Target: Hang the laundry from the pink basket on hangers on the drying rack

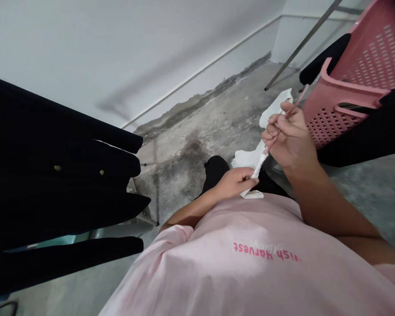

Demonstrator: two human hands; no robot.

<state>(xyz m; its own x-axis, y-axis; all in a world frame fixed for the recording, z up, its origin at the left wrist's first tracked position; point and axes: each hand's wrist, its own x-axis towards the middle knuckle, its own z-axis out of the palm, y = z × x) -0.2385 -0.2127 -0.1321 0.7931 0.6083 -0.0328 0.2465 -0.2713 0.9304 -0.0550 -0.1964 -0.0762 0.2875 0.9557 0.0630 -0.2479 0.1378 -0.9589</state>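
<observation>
Between my hands runs a narrow white strip (258, 167) of thin, soft-looking material. Its lower part is pinched by my left hand (235, 182), whose thumb and fingers press together close to the pink shirt. A short folded end (254, 194) hangs below those fingers. Higher and to the right, my right hand (289, 136) is closed around a thin pink piece (276, 138) that meets the top of the white strip and sticks out above the fingers. Wider white material (276, 107) shows behind my right hand and over my lap. What the pink piece is, I cannot make out.
Black garments (59, 184) with buttons fill the left side. A pink perforated basket (335, 105) stands at the upper right, with black cloth (375, 131) beside it. A thin metal leg (302, 46) reaches the concrete floor (197, 131) near the white wall (118, 52).
</observation>
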